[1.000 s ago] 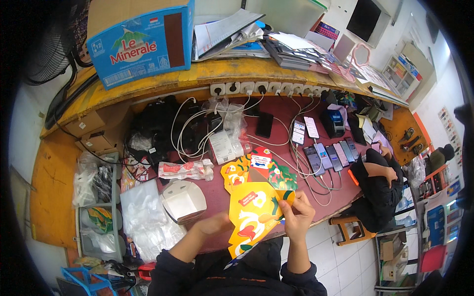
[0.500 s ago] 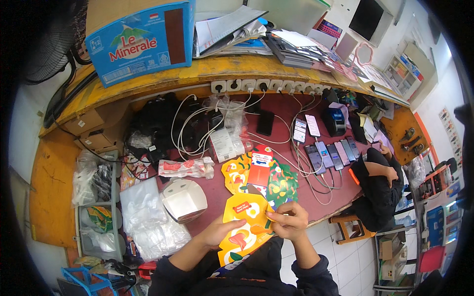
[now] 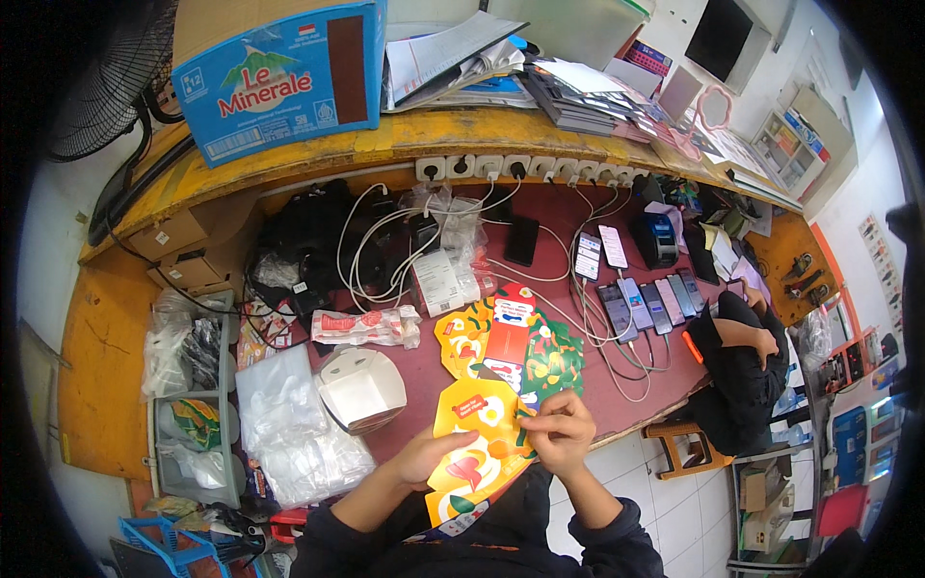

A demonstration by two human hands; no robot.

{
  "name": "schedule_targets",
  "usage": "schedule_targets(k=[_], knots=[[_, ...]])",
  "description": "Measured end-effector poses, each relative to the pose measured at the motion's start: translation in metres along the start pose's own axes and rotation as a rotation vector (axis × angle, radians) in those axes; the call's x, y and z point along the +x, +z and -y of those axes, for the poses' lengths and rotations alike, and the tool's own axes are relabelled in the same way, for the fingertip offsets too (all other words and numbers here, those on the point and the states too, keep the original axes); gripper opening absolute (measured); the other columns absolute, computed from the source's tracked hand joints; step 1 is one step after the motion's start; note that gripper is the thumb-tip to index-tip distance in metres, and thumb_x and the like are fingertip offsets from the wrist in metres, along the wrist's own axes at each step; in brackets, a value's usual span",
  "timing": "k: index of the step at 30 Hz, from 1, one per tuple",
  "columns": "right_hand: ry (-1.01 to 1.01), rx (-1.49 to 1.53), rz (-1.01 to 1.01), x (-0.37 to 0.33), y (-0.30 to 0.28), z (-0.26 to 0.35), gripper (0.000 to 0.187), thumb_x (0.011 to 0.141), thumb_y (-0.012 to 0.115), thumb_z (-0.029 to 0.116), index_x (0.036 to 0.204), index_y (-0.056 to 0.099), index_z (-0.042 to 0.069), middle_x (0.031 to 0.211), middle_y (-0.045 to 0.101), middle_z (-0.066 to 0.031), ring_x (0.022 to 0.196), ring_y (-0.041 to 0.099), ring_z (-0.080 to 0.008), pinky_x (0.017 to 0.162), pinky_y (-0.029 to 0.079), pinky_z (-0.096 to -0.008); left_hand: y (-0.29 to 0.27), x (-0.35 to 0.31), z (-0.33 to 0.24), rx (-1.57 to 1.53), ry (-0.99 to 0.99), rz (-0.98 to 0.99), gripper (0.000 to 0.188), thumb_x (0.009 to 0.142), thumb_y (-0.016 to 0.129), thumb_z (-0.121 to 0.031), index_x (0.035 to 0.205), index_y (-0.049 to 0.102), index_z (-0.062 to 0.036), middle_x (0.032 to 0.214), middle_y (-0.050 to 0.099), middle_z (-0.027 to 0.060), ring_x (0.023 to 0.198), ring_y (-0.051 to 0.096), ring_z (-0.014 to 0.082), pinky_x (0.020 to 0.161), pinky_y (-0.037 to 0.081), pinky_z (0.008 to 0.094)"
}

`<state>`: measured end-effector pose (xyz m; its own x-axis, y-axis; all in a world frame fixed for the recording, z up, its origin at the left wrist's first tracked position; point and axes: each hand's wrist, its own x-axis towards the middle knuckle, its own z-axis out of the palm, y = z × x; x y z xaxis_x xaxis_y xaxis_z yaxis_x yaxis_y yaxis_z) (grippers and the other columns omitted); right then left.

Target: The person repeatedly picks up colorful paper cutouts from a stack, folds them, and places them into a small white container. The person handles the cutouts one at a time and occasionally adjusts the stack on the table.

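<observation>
A flat yellow printed cardboard box blank (image 3: 474, 445), with egg and sauce pictures on it, is held up over the table's near edge. My left hand (image 3: 424, 460) grips its left side, thumb lying on the printed face. At its right edge, my right hand (image 3: 561, 433) pinches a flap between thumb and bent fingers. Just beyond lies another unfolded blank (image 3: 508, 339) in yellow, red, white and green, partly covered by the held one. To the left of my hands stands an open folded paper food box (image 3: 361, 393), white inside.
Clear plastic bags (image 3: 299, 453) lie left of the paper box. Several phones (image 3: 655, 306) charge at the right, with loose white cables (image 3: 371, 255) across the table. A yellow shelf (image 3: 405, 140) bears a blue carton (image 3: 279, 87). A seated person (image 3: 740, 356) is at the right.
My right fingers have shifted slightly at the blank's right edge, where the flap now shows its dark green side. The left hand keeps its grip. The view has shifted a little.
</observation>
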<state>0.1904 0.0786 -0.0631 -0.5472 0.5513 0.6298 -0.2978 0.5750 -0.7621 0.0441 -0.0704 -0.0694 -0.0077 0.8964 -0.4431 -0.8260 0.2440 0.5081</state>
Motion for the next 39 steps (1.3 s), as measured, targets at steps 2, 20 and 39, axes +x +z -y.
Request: schedule_targets(k=[2,20,39], knots=[[-0.105,-0.145,0.089,0.005,-0.007,0.002,0.030,0.059,0.062,-0.009,0.080,0.073,0.008,0.075,0.052,-0.0052,0.061,0.053,-0.0117,0.051,0.041,-0.0213,-0.002,0.000,0.002,0.024,-0.013,-0.003,0.039,0.090,0.054,-0.010,0.127,0.043,0.0006,0.117,0.058,0.0157,0.099,0.063,0.0229,0.084,0.052,0.0331],[0.250,-0.394,0.187,0.004,-0.008,0.006,0.062,0.068,0.074,0.023,0.122,0.054,0.001,0.100,0.059,-0.0175,0.098,0.058,-0.0336,0.087,0.045,-0.0359,0.007,0.021,0.003,0.338,-0.074,0.046,0.039,0.090,0.056,-0.019,0.123,0.046,-0.0006,0.111,0.060,0.0103,0.095,0.062,0.0159,0.082,0.052,0.0284],[0.105,-0.568,0.447,0.009,-0.006,0.010,0.044,0.074,0.072,0.019,0.114,0.062,0.005,0.113,0.062,-0.0165,0.108,0.055,-0.0258,0.098,0.033,-0.0380,-0.011,0.009,-0.003,1.066,0.586,0.107,0.041,0.091,0.053,-0.010,0.129,0.046,0.0039,0.125,0.053,0.0221,0.117,0.052,0.0272,0.096,0.041,0.0334]])
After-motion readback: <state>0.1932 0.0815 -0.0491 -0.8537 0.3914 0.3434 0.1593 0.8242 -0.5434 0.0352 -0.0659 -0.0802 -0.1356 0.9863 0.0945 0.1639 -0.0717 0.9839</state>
